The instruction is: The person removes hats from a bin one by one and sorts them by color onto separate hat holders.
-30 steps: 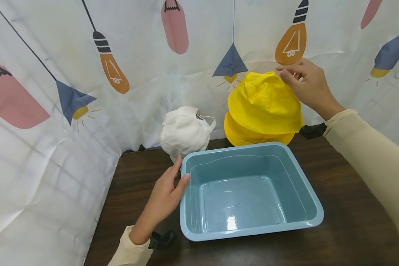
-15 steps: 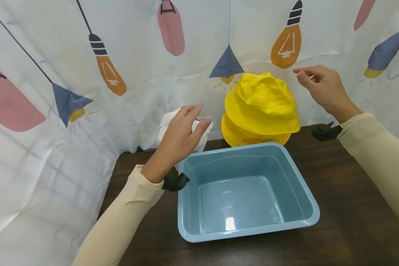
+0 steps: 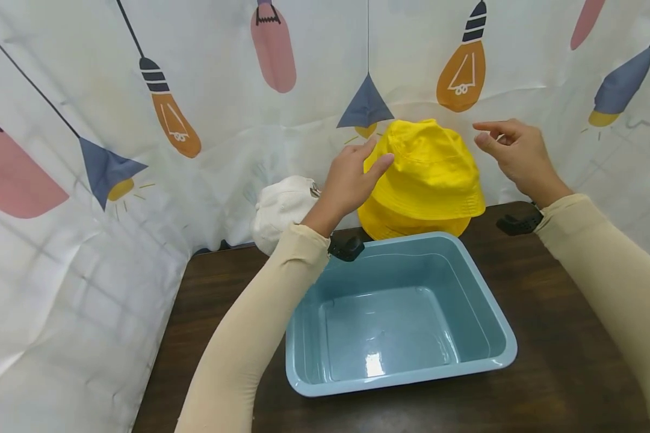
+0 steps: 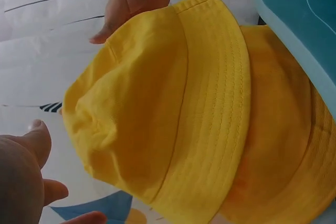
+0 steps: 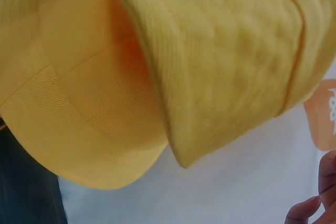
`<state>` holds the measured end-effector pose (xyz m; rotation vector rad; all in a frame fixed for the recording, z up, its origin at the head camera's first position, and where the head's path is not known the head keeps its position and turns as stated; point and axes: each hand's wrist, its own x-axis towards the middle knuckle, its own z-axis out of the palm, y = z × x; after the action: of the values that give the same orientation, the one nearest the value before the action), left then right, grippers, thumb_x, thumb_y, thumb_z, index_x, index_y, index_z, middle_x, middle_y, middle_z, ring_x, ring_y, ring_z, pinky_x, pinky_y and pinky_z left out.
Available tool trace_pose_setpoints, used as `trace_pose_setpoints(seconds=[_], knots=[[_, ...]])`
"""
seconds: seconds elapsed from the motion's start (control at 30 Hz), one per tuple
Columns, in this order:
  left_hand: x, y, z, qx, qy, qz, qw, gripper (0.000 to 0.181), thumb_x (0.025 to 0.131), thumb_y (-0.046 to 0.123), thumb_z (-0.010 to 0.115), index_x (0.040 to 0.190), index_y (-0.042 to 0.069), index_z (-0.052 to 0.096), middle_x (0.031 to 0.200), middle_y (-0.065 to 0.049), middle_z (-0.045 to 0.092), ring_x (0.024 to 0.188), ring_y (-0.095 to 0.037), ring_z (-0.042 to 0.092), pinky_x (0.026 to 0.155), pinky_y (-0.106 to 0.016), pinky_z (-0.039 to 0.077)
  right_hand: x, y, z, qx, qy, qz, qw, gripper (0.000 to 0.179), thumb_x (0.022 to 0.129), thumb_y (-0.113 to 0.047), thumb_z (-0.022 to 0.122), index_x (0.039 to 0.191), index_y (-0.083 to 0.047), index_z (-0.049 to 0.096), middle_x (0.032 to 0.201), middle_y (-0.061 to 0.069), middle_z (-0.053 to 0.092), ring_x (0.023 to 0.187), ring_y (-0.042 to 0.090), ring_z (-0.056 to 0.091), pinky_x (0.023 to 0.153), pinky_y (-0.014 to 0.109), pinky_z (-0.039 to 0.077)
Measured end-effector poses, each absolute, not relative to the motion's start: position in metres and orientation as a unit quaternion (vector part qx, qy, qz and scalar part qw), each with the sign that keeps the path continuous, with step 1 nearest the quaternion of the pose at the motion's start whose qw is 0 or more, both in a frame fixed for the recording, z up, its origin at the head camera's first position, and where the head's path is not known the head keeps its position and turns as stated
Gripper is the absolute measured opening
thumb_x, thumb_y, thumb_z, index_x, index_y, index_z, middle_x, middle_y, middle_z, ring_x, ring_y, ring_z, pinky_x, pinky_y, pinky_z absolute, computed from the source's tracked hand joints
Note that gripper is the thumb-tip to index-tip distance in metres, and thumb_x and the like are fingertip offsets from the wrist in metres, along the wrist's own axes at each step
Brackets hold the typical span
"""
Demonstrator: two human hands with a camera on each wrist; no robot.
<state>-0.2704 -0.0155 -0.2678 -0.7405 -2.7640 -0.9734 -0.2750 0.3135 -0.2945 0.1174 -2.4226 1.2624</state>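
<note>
Two yellow bucket hats [image 3: 428,174] are stacked at the back of the table, the upper one tilted over the lower hat [image 4: 278,114]. At the stack's left side is my left hand [image 3: 352,177], fingers spread and holding nothing; in the head view it overlaps the upper hat's edge. My right hand [image 3: 520,156] hovers just right of the upper hat, its fingers loosely bent with a gap to the thumb. In the right wrist view the upper hat's brim [image 5: 210,77] fills much of the picture, with fingertips [image 5: 328,177] at the lower right corner.
A blue plastic basin [image 3: 401,379] stands on the dark wooden table [image 3: 563,337], in front of the hats. Left of them sits a white cap [image 3: 281,210], partly hidden by my left forearm. A patterned white cloth [image 3: 222,78] hangs behind and along the left.
My left hand has risen from the basin's left rim, passed over the white cap and reached the hats' left side. The right hand has drawn away a little to the right.
</note>
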Motion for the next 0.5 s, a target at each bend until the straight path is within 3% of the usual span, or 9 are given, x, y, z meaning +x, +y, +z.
trace_pose_setpoints(seconds=[0.33, 0.37, 0.5], knots=[[-0.291, 0.014, -0.285, -0.208, -0.908, -0.36, 0.056, 0.071, 0.103, 0.057, 0.048, 0.16, 0.018, 0.032, 0.162, -0.002, 0.043, 0.152, -0.022, 0.035, 0.124, -0.037, 0.031, -0.295, 0.312, -0.301, 0.027, -0.853, 0.487, 0.187, 0.047, 0.096, -0.041, 0.069, 0.139, -0.021, 0.066, 0.098, -0.006, 0.05, 0.082, 0.015, 0.039, 0.056, 0.022, 0.033], [-0.292, 0.016, -0.287, -0.209, -0.906, -0.363, 0.057, 0.071, 0.103, 0.057, 0.048, 0.16, 0.018, 0.033, 0.156, -0.006, 0.05, 0.145, -0.024, 0.045, 0.12, -0.036, 0.037, -0.296, 0.311, -0.301, 0.029, -0.851, 0.49, 0.186, 0.047, 0.096, -0.041, 0.069, 0.138, -0.021, 0.066, 0.098, -0.006, 0.05, 0.083, 0.015, 0.04, 0.057, 0.022, 0.033], [-0.295, 0.021, -0.29, -0.203, -0.9, -0.382, 0.057, 0.071, 0.101, 0.058, 0.051, 0.158, 0.018, 0.036, 0.137, -0.01, 0.063, 0.121, -0.028, 0.058, 0.101, -0.034, 0.05, -0.303, 0.306, -0.303, 0.027, -0.847, 0.501, 0.173, 0.047, 0.095, -0.042, 0.07, 0.137, -0.019, 0.067, 0.101, -0.008, 0.053, 0.089, 0.014, 0.041, 0.064, 0.021, 0.037]])
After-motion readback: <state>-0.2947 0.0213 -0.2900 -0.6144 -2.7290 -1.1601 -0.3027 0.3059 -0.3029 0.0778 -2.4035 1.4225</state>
